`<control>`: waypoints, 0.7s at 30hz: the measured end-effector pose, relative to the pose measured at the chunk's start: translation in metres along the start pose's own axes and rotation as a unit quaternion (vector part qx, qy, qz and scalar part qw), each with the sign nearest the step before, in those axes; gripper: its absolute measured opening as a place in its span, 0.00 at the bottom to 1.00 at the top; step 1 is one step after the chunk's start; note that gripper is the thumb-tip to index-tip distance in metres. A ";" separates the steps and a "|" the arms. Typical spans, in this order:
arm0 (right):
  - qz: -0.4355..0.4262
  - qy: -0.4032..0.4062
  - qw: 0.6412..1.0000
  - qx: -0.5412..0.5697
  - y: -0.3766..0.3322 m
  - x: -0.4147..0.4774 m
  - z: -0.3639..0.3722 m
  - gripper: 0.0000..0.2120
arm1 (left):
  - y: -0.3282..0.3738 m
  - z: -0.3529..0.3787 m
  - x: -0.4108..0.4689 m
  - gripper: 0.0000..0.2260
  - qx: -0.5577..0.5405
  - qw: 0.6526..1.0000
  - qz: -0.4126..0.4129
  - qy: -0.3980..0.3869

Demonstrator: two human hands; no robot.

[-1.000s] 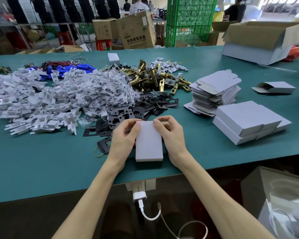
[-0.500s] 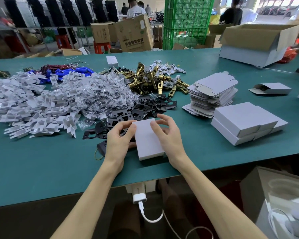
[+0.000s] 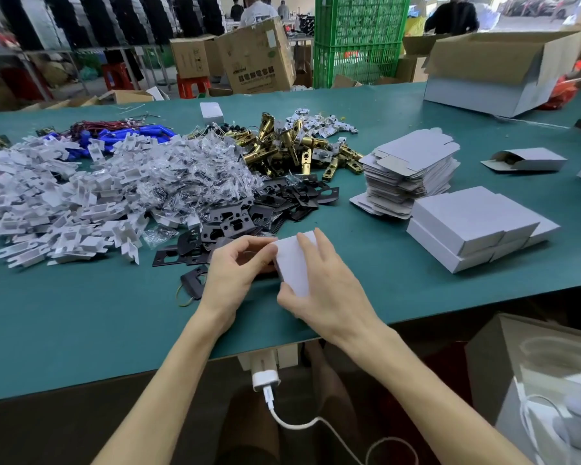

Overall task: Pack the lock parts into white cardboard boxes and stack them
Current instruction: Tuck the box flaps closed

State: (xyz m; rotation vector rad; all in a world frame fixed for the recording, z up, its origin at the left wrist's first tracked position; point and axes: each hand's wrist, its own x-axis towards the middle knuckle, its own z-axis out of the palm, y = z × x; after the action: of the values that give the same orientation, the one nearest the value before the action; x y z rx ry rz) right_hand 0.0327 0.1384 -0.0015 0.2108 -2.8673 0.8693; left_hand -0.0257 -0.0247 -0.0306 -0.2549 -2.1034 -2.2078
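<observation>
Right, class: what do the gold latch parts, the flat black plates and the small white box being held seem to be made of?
Gold latch parts: probably metal, polished brass-coloured finish, bright glints. Flat black plates: likely stamped metal, matt black coating, thin with punched holes. Small white box: thin cardboard, matt white, folded edges.

left hand (image 3: 230, 280), right hand (image 3: 329, 293) holding white box (image 3: 294, 263), black plates (image 3: 235, 223) behind

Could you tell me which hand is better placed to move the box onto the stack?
Probably the right hand: it wraps over the box, and the stack lies on that side. The left hand holds only the box's left edge.
</observation>
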 end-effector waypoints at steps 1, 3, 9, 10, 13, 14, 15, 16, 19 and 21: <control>0.007 0.000 1.000 -0.015 0.004 0.001 -0.006 0.35 | -0.001 0.001 0.000 0.05 0.008 1.000 0.004 -0.005; 0.020 0.002 0.999 -0.044 0.016 0.002 -0.020 0.34 | -0.003 0.000 0.000 0.06 0.018 1.000 0.007 -0.007; 0.077 0.045 0.986 -0.139 0.066 0.007 -0.055 0.20 | -0.004 -0.001 0.001 0.08 0.037 0.999 0.003 -0.001; 0.080 0.056 0.982 -0.159 0.071 0.009 -0.056 0.19 | -0.004 -0.001 0.001 0.07 0.038 0.999 0.002 -0.001; 0.032 0.083 0.989 -0.119 0.069 0.010 -0.049 0.25 | -0.002 -0.001 0.001 0.06 0.047 0.999 0.003 -0.008; 0.008 0.077 0.995 -0.067 0.062 0.010 -0.044 0.26 | -0.002 -0.001 0.001 0.07 0.053 0.998 0.004 -0.014; -0.010 0.059 0.998 -0.021 0.055 0.010 -0.039 0.26 | -0.002 -0.002 0.000 0.07 0.060 0.998 0.004 -0.020; -0.018 0.039 0.999 0.013 0.050 0.011 -0.033 0.26 | -0.001 -0.002 0.000 0.08 0.066 0.997 0.004 -0.025; 0.023 0.025 0.997 0.066 0.053 0.022 -0.025 0.26 | -0.002 -0.002 0.000 0.08 0.072 0.997 0.004 -0.024; 0.067 0.042 0.994 0.075 0.062 0.028 -0.029 0.25 | -0.002 -0.002 0.001 0.08 0.071 0.997 0.000 -0.011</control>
State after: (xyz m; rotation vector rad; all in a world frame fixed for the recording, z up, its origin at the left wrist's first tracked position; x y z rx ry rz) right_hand -0.0030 0.2033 -0.0060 -0.0036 -2.7647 1.0921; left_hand -0.0271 -0.0260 -0.0329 -0.2711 -2.2580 -2.0534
